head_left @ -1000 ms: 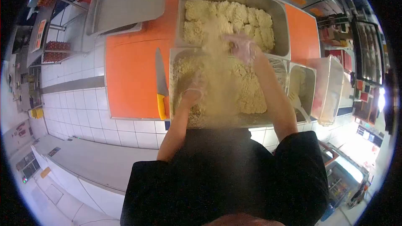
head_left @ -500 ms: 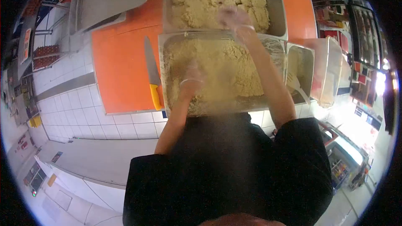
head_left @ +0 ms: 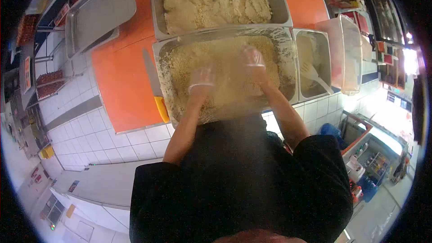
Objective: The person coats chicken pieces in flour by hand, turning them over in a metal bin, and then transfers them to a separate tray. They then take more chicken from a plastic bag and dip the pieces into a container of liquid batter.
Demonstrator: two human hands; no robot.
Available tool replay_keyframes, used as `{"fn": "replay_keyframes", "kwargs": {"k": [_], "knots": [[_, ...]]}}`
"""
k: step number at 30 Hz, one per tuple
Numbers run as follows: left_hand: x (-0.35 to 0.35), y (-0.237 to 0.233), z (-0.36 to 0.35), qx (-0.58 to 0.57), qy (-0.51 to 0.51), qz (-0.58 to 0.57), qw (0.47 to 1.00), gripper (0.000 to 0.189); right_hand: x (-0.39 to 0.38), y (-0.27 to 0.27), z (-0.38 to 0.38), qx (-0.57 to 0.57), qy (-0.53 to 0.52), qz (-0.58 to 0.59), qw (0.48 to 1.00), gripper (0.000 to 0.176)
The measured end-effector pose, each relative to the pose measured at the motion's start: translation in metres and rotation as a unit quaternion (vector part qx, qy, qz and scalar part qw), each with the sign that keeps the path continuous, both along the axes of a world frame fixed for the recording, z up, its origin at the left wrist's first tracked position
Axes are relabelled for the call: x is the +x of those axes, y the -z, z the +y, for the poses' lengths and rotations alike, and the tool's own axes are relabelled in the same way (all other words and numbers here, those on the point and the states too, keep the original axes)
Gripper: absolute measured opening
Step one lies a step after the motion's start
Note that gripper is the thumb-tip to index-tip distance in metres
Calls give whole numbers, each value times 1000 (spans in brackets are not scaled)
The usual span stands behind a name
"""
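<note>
Both my hands wear thin clear gloves and are over the near metal tray [head_left: 290, 69], in the pale crumbly breading [head_left: 225, 78]. My left hand [head_left: 202, 78] is at the tray's left part, blurred, its fingers pointing away from me into the crumbs. My right hand [head_left: 253, 59] lies in the right half, its fingertips hidden or smeared. Whether either hand holds a piece cannot be made out. Behind stands a second metal tray [head_left: 281, 4], filled with rows of coated, lumpy pieces [head_left: 218, 2].
A knife with a yellow handle [head_left: 161, 109] lies on the orange table [head_left: 121, 90] left of the near tray. To the right are a small metal pan [head_left: 312, 90] with a white slotted utensil [head_left: 317, 75] and a clear plastic bin [head_left: 348, 58]. An empty metal tray [head_left: 103, 13] is at the upper left.
My right hand has come back from the far tray into the near tray's crumbs. My left hand remains in the near tray. The view has shifted slightly, moving the trays left and up.
</note>
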State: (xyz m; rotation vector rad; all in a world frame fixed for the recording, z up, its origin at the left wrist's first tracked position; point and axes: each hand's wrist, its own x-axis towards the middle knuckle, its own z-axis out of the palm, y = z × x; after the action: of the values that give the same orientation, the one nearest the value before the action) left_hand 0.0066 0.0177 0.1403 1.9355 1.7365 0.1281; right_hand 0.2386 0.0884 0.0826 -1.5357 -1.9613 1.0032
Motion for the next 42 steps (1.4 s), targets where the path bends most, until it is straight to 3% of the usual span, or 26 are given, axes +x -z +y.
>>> {"fn": "replay_keyframes", "kwargs": {"k": [2, 3, 4, 5, 6, 7, 8, 12, 13, 14, 15, 16, 17, 18, 20, 23, 25, 27, 29, 30, 32, 34, 36, 38, 40, 42], "knots": [[-5, 21, 15, -32, 4, 28, 999, 33, 17, 57, 18, 124, 32, -20, 992, 37], [-14, 65, 14, 117, -13, 55, 992, 34, 15, 70, 11, 123, 35, -20, 992, 37], [-19, 90, 14, 263, -28, 79, 961, 34, 8, 80, 3, 36, 54, 265, 962, 44], [-21, 92, 20, 263, -25, 79, 961, 34, 5, 84, -1, -51, 67, 527, 846, 52], [-23, 92, 24, 152, 11, 123, 981, 36, 7, 81, 1, -51, 69, 528, 845, 52], [-25, 85, 26, 39, 45, 166, 984, 38, 10, 75, 5, 47, -79, 147, 985, 53], [-28, 77, 25, 39, 46, 167, 984, 38, 13, 68, 10, 135, -211, -263, 931, 55], [-25, 17, 23, -14, -11, 76, 997, 38, 26, 21, -5, -13, -129, -208, 969, 53], [-23, 15, 20, -5, -22, 87, 996, 37, 46, 26, -15, -74, -137, 73, 985, 49], [-20, 14, 14, -5, -21, 87, 996, 37, 59, 33, -20, -126, -133, 348, 920, 45], [-14, 16, 5, -9, -64, 10, 998, 35, 57, 21, -23, -125, -133, 348, 920, 45], [-7, 15, -2, -12, -106, -67, 992, 34, 50, -3, -30, -104, -164, 166, 967, 36], [1, 11, -7, -9, -105, -68, 992, 34, 40, -27, -34, -78, -188, -22, 979, 29], [10, 4, -12, -62, -78, -40, 994, 34, 22, -45, -40, -77, -186, -22, 979, 29], [27, 26, -17, -112, -48, -12, 992, 34, -12, -67, -46, -139, -245, -334, 899, 32], [44, 106, -20, 22, -65, -119, 990, 38, 6, 35, -65, 41, -277, -303, 911, 35], [48, 113, -6, -183, 15, -35, 982, 42, 0, -12, -50, -4, -300, -290, 909, 29], [48, 160, -28, -102, -16, -12, 995, 44, 1, -19, -43, -46, -324, -277, 903, 24], [43, 151, -38, -17, -43, 9, 999, 46, 17, 22, -43, -82, -107, 45, 990, 23], [38, 114, -39, -9, -89, -116, 989, 47, 17, 13, -40, -80, -103, 45, 990, 23], [32, 111, -38, -2, -129, -241, 962, 49, 9, -16, -31, 205, -142, -213, 945, 28], [26, 166, -41, 99, -25, -176, 979, 52, -6, 9, -22, 232, -104, -199, 946, 31], [31, 124, -37, 57, -74, -178, 979, 53, -29, 16, -19, 258, -69, -184, 946, 34], [27, 110, -36, 14, -126, -178, 976, 54, -52, -9, -26, 11, -185, -289, 939, 42], [10, 118, -31, -162, -67, -103, 979, 54, -39, -47, -40, 90, -209, -249, 941, 42], [0, 120, -40, -99, -50, -133, 985, 51, -18, -52, -52, 162, -241, -191, 938, 41]]}}
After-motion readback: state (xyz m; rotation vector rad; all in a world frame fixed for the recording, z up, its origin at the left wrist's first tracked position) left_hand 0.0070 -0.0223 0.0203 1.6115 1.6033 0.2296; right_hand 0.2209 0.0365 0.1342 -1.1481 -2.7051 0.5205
